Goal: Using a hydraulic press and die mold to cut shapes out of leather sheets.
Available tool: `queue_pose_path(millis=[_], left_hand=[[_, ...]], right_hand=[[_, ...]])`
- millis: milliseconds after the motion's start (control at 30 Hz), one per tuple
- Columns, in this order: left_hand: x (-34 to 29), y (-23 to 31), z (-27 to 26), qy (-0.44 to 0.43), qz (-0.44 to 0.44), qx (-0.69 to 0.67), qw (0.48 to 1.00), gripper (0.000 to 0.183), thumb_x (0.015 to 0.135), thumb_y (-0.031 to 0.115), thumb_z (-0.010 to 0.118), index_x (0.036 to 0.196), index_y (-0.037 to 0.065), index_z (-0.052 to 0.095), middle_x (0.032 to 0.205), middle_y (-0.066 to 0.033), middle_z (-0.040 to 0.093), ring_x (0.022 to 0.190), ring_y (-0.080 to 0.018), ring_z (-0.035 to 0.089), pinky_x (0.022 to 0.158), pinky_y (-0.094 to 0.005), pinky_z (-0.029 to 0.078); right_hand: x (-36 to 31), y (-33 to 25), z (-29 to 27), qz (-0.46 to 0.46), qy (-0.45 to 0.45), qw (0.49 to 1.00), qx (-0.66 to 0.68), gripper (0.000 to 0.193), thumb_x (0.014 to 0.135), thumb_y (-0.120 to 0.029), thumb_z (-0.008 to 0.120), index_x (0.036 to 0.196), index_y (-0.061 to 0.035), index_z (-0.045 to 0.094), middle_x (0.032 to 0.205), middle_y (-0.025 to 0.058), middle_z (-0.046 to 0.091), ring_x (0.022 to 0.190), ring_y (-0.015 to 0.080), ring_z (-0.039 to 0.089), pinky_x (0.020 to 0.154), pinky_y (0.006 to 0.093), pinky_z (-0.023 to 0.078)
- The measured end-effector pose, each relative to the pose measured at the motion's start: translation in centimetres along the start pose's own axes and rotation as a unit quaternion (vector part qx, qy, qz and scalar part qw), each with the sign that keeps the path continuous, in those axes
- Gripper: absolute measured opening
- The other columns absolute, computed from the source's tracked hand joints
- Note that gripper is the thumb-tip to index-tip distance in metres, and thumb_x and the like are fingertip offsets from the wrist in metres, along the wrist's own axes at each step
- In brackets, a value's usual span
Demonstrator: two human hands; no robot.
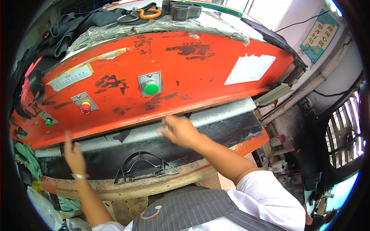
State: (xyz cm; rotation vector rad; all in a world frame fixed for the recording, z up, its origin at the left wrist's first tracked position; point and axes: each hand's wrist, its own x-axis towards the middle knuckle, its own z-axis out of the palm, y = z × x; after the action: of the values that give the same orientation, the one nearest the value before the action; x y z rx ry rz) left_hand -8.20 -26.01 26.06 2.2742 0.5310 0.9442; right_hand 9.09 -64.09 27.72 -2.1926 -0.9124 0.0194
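Observation:
My left hand is over the left end of a white cutting board, fingers stretched toward the red machine. Its fingertips are blurred, but the thumb stands apart from them. My right hand is above the middle of the board, fingers partly curled and smeared by motion; whether it holds anything is unclear. A small black scrap lies on the board's front edge between my hands. In front, a metal cutting die with an arched outline rests on the dark front strip and the worn ledge.
The red press housing stands just beyond my hands, with a green button and a red stop button. On its top lie black material strips, orange-handled scissors and another die. Green cloth hangs at left.

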Motion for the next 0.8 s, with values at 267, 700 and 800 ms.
queue_pose_path(millis=[267,700,800], left_hand=[[-20.2,17.9,12.5,-0.392,0.188,-0.244,0.867,0.017,0.084,0.009,0.062,0.099,0.004,0.067,0.095,-0.0141,0.067,0.090,-0.0320,0.062,0.080,-0.0390,0.052],[-21.1,22.3,15.2,-0.336,0.092,0.039,0.937,0.018,0.076,0.023,0.065,0.075,0.005,0.070,0.076,-0.0143,0.067,0.073,-0.0344,0.064,0.067,-0.0424,0.052],[-19.0,22.8,14.9,-0.473,0.053,0.092,0.875,0.021,0.078,0.026,0.065,0.079,0.006,0.072,0.080,-0.0153,0.069,0.074,-0.0348,0.066,0.068,-0.0411,0.053]], right_hand=[[-16.9,3.2,0.3,-0.025,-0.244,0.968,-0.050,0.046,0.076,-0.038,0.074,0.100,-0.0023,0.060,0.104,0.0147,0.062,0.103,0.0346,0.057,0.086,0.0423,0.047],[-15.3,4.7,0.0,-0.091,-0.170,0.976,-0.101,0.038,0.066,-0.032,0.077,0.090,-0.0052,0.063,0.089,0.0125,0.063,0.089,0.0304,0.060,0.078,0.0395,0.050],[-10.0,5.6,-3.9,-0.024,-0.370,0.929,-0.025,0.044,0.076,-0.046,0.071,0.095,-0.0060,0.067,0.100,0.0187,0.067,0.098,0.0348,0.062,0.080,0.0447,0.050]])
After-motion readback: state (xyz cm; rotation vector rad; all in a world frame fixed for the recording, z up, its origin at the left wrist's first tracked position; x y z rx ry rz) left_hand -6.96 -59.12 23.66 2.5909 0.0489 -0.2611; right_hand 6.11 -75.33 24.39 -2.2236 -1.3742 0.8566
